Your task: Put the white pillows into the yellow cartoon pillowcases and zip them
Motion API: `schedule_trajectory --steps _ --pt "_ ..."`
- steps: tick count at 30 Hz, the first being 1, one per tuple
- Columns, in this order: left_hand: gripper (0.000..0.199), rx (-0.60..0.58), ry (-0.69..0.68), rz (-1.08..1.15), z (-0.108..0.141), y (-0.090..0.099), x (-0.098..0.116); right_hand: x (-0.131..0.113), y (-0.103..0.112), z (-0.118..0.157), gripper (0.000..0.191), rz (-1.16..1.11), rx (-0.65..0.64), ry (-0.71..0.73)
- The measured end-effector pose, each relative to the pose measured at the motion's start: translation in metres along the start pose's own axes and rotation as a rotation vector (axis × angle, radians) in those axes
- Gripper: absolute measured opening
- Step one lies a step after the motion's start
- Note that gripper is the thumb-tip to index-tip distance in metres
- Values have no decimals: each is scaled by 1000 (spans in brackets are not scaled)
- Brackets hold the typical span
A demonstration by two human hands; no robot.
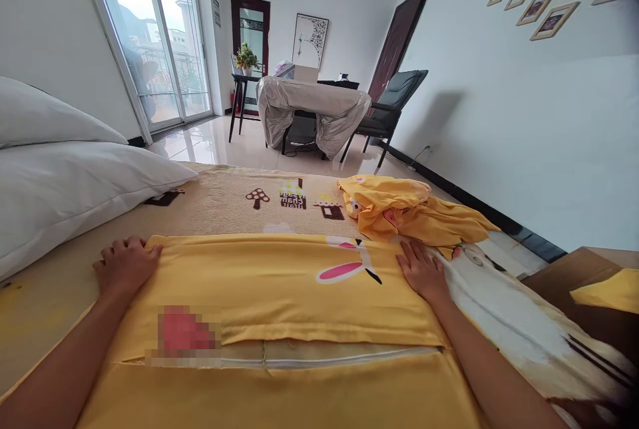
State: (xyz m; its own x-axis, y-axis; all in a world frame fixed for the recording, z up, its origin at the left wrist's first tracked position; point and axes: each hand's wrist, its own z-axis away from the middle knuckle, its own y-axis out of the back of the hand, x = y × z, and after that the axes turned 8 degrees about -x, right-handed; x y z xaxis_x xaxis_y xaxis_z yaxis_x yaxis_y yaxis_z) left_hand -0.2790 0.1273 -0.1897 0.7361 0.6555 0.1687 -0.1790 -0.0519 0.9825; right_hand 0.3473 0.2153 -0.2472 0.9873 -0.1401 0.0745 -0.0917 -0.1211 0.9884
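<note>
A yellow cover with a zip (279, 389), printed with a white-and-pink rabbit ear, lies spread flat on the bed in front of me. Its zip opening (349, 357) runs crosswise and gapes a little; loose threads hang across it. A blurred patch hides a red area on the left. At the far left corner of the cover rests my left hand (124, 266), fingers bent and apart, thumb side touching the edge. My right hand (424, 273) lies palm down on the far right corner with its fingers stretched out. Neither hand lifts any fabric.
Crumpled yellow fabric (404, 209) lies beyond my right hand. White pillows (74, 183) are stacked at the left on the patterned blanket (234, 183). A cardboard box (554, 283) with yellow cloth stands at the right. Behind the bed are a covered table (314, 93) and a chair (394, 106).
</note>
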Motion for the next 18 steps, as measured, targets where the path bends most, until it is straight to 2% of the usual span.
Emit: schedule_trajectory --steps 3,6,8,11,13,15,18 --pt "53 13 -27 -27 1 -2 1 -1 6 1 55 10 4 8" --pt "52 66 -66 -10 5 -3 0 -11 18 4 51 37 42 74" --pt "52 106 -87 16 8 -3 0 -25 25 2 48 38 43 150" --pt "48 170 -175 23 10 -4 1 -57 26 -8 48 11 -33 246" --pt "43 214 -273 16 11 -5 5 -78 22 -20 53 -10 -87 249" --pt "41 214 -434 13 13 -9 11 -92 19 -33 58 -31 -128 209" --pt "47 39 -734 -7 20 -18 22 -99 19 -51 60 -54 -178 150"
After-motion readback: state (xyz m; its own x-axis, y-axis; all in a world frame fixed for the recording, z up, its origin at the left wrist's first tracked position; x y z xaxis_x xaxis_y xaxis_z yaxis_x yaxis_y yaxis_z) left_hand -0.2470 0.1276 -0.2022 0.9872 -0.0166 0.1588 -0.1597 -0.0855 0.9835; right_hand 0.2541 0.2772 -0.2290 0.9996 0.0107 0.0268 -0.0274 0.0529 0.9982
